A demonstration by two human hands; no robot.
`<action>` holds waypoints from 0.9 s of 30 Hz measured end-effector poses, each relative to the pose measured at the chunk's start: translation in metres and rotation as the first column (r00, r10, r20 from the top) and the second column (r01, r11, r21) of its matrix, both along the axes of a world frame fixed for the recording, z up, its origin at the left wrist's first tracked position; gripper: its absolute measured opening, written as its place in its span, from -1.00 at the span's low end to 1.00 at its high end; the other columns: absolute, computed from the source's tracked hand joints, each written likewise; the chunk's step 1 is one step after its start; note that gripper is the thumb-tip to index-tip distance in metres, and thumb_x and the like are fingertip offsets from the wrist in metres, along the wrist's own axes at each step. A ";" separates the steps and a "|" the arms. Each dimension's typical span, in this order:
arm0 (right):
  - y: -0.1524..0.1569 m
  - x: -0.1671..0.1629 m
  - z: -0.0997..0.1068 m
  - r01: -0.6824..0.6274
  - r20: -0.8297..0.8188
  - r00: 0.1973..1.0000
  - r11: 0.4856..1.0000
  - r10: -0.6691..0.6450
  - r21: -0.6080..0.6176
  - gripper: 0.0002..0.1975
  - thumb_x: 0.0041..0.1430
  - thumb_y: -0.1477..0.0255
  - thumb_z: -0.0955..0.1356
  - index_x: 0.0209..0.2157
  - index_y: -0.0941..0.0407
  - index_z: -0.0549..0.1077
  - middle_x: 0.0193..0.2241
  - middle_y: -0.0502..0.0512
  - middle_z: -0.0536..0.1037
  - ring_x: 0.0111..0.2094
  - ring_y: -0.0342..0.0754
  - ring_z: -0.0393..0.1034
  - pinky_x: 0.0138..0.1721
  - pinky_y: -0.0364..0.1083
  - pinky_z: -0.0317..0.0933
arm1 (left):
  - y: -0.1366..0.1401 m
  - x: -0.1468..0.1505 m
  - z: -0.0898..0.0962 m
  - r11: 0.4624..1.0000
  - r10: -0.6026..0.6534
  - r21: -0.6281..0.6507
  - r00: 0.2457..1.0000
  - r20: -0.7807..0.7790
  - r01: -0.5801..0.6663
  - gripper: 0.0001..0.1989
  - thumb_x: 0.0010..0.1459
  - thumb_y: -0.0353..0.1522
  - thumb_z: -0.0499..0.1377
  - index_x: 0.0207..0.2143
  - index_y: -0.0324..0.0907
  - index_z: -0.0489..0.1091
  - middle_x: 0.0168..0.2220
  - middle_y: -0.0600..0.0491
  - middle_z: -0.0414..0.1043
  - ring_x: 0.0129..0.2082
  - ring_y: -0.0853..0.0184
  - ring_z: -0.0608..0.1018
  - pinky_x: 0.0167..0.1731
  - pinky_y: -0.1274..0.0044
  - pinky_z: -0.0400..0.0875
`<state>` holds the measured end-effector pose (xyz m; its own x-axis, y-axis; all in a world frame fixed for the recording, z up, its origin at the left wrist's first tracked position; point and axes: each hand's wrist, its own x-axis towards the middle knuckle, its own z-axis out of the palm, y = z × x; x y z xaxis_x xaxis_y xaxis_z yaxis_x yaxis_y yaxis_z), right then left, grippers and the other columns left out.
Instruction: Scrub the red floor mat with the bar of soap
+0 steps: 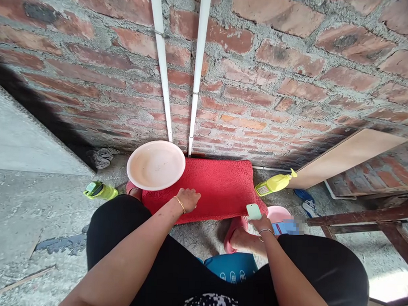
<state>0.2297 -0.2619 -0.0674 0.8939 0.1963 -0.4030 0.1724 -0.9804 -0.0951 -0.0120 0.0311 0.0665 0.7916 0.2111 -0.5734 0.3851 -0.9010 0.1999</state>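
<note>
Left hand is sitting half-curled over the red mat, can't tell if it's pinching any; right hand is gripping some mint-green block.

- Beyond the left hand, a brick wall — two white pipes down it
- Below, grey concrete floor
- Right of the right hand, a dark wooden frame — bright light nearby

Head-worn view, facing a brick wall, downward, close above knees
</note>
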 end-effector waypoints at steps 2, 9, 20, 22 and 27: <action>0.025 -0.013 -0.001 -0.011 -0.080 0.997 0.990 0.022 0.141 -0.54 -0.06 0.31 0.46 -0.09 0.14 0.41 -0.29 0.19 0.57 -0.31 0.05 0.51 -0.35 -0.07 0.31 | 0.000 -0.004 0.000 1.000 0.015 0.001 1.000 0.008 -0.015 -0.64 0.19 -0.35 0.13 0.05 -0.17 0.37 0.07 -0.18 0.40 0.05 0.07 0.47 -0.01 0.23 0.36; 0.150 -0.117 -0.005 -0.603 -0.067 0.784 0.783 0.617 0.154 -0.33 -0.12 0.31 0.49 0.07 0.14 0.35 0.00 0.25 0.45 0.00 0.12 0.38 -0.01 -0.01 0.24 | 0.001 -0.027 0.003 0.997 0.080 0.012 0.996 0.037 -0.081 -0.66 0.20 -0.37 0.11 0.03 -0.15 0.39 0.04 -0.14 0.44 0.02 0.09 0.49 -0.03 0.25 0.37; 0.220 -0.166 -0.023 -0.820 -0.066 0.559 0.563 0.827 0.102 -0.34 0.03 0.21 0.40 0.16 0.09 0.28 0.09 0.25 0.39 0.06 0.14 0.31 0.08 0.06 0.12 | 0.010 -0.036 -0.001 0.989 0.143 0.016 0.989 0.047 -0.144 -0.64 0.23 -0.42 0.03 0.07 -0.16 0.34 0.03 -0.15 0.44 0.01 0.09 0.50 -0.04 0.26 0.35; 0.207 -0.137 -0.018 -0.763 -0.062 0.641 0.643 0.765 0.063 -0.29 -0.05 0.24 0.45 0.16 0.10 0.27 0.07 0.25 0.40 0.04 0.13 0.33 0.05 0.03 0.15 | 0.009 -0.034 -0.002 0.994 0.103 0.035 0.994 0.039 -0.105 -0.65 0.24 -0.40 0.02 0.05 -0.17 0.35 0.04 -0.14 0.43 0.02 0.10 0.48 -0.02 0.26 0.34; 0.127 -0.045 -0.012 -0.475 0.003 0.880 0.880 0.475 0.026 -0.41 -0.06 0.28 0.46 0.04 0.10 0.36 -0.04 0.22 0.48 -0.06 0.08 0.42 -0.09 -0.03 0.24 | 0.005 -0.024 -0.002 0.998 0.062 0.023 0.998 0.000 -0.062 -0.66 0.21 -0.40 0.05 0.03 -0.16 0.38 0.04 -0.14 0.43 0.02 0.11 0.49 -0.03 0.25 0.35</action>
